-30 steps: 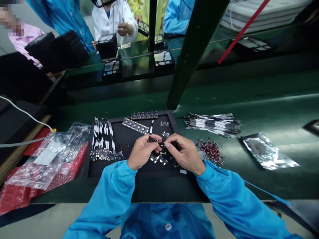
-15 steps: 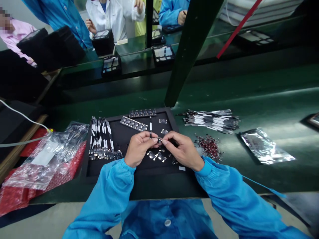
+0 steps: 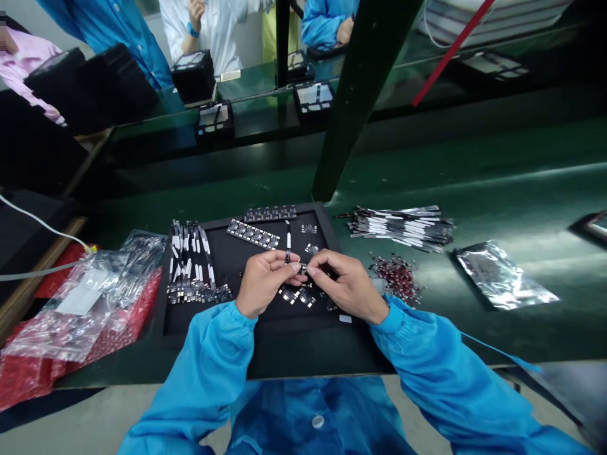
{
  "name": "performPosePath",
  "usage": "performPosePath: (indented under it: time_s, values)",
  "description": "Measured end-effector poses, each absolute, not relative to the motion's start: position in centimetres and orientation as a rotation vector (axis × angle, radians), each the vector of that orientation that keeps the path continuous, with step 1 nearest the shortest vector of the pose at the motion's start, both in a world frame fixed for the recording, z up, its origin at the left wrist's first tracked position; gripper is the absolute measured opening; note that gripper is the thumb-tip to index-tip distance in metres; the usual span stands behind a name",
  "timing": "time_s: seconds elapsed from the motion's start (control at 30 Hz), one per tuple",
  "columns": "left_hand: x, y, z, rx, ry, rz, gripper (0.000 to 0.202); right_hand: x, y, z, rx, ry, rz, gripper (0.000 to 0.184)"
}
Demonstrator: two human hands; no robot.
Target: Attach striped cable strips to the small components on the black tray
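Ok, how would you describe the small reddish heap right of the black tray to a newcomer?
On the green bench, find the black tray. Just right of it, by the right hand, lies a loose heap of tiny red-and-silver parts, unlike the neat strips above it.

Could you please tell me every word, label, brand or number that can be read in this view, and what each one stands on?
Nothing can be read for certain in this view.
White label on the clear plastic bag: too blurred to read.
Circuit boards in the black tray: any markings are too small to read.
White-and-black strip bundle: any print is too small to read.
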State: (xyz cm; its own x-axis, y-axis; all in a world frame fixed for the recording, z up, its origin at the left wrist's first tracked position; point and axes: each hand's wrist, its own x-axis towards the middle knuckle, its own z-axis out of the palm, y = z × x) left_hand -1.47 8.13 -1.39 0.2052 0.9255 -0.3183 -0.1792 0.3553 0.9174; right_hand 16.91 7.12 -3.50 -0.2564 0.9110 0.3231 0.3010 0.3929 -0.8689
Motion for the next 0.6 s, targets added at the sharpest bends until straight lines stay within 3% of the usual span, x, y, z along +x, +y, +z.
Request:
performPosePath:
  time_s: [0.37,0.6]
  values:
    - [-1.60,7.95,-1.27,1.066,1.140,0.939,0.028,17.18,7.11,-2.91,-1.073,-1.792,0.922,0.012]
    - [-1.71,8.03,-1.26,1.050,1.121,0.905,0.031,17.75,7.38,-2.74,-1.039,-1.846,1.010,0.015]
